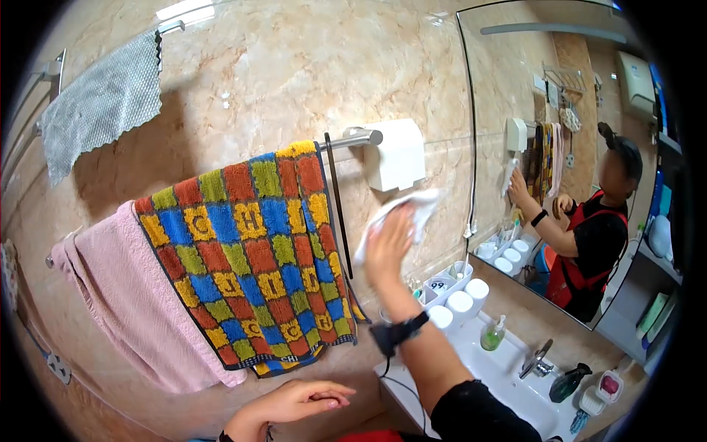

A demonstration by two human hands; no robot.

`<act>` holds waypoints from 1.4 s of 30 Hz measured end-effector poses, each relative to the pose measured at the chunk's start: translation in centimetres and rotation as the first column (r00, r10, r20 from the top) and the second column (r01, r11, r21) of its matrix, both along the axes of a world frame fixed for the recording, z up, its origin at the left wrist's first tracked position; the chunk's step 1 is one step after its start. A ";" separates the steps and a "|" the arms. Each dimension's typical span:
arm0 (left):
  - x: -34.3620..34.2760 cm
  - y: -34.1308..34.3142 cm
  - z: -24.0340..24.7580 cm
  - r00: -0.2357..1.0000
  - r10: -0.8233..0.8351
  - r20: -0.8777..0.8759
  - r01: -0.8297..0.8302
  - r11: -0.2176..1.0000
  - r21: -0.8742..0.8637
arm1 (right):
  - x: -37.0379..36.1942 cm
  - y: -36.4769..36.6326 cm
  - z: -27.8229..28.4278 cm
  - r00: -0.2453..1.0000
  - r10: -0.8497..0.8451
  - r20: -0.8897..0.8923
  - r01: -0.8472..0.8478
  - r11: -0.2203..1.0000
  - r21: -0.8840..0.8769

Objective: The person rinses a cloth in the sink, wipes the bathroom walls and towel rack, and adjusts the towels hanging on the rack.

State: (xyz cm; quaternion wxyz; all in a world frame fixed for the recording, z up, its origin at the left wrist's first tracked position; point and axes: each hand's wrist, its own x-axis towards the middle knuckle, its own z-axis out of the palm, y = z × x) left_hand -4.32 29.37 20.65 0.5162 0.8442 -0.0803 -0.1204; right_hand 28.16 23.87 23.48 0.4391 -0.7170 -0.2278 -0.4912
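Note:
My right hand [390, 247] presses a white cloth [426, 206] against the beige marbled wall tiles, its fingers spread over the fabric. The cloth sits just below a white wall-mounted box [396, 156]. A black strap circles my right wrist. Lower down, my left hand [303, 401] hovers in front of the wall with its fingers stretched out and nothing in it. Above that hand hangs a checked multicolour towel [254, 258] on a metal rail [341, 142], next to a pink towel [140, 302].
A grey cloth [110, 103] hangs at upper left. A mirror [508, 81] covers the right wall. Below it are a white sink [479, 368] with a tap [540, 366], a green soap bottle [493, 335], white cups [460, 303], a dark bottle [568, 383] and a soap dish [593, 402].

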 end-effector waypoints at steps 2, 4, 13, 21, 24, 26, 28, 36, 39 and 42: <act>0.7 -0.4 0.2 0.999 -0.039 0.000 0.039 0.999 -0.027 | -2.0 0.2 -2.4 0.997 0.079 -0.014 -0.080 0.985 -0.155; 0.7 -0.8 0.4 0.999 -0.044 -0.008 0.044 0.995 -0.086 | -0.9 -0.9 -2.4 0.991 0.128 0.049 -0.118 0.977 -0.177; 1.1 -1.9 -0.6 0.994 -0.011 0.113 0.032 0.983 -0.183 | 0.1 -11.8 4.0 0.846 0.531 -0.048 -0.462 0.775 0.432; 8.1 -7.3 -6.1 0.963 0.176 -0.202 -0.248 0.292 -0.924 | -18.3 -16.7 -6.9 0.887 0.405 -0.221 -0.460 0.740 -0.491; 9.4 -8.8 -7.8 0.943 -0.024 -0.331 -0.311 0.279 -0.908 | -19.0 -18.8 -8.0 0.593 0.778 -0.207 -0.691 0.624 0.365; 9.8 -10.8 -8.9 0.931 -0.177 -0.319 -0.260 0.290 -0.921 | -19.3 -19.2 -8.3 0.174 0.982 0.076 -0.701 0.069 0.710; 10.0 -13.7 -10.0 0.894 -0.404 -0.196 -0.130 0.184 -0.974 | -19.3 -19.4 -8.3 -0.324 0.891 0.319 -0.654 -0.454 0.605; 8.3 -14.1 -9.1 0.898 -0.327 -0.295 -0.150 0.403 -0.903 | -16.6 -23.8 -6.3 0.757 0.653 0.016 -0.545 0.618 0.567; 10.4 -12.1 -7.0 0.967 -0.054 -0.248 -0.209 0.384 -0.899 | -18.6 -23.0 -8.4 0.922 0.357 -0.152 -0.381 0.904 -0.191; 11.5 -10.2 -4.9 0.988 -0.014 -0.157 -0.126 0.525 -0.842 | -19.7 -19.8 -10.9 0.863 0.386 -0.326 -0.462 0.864 -0.200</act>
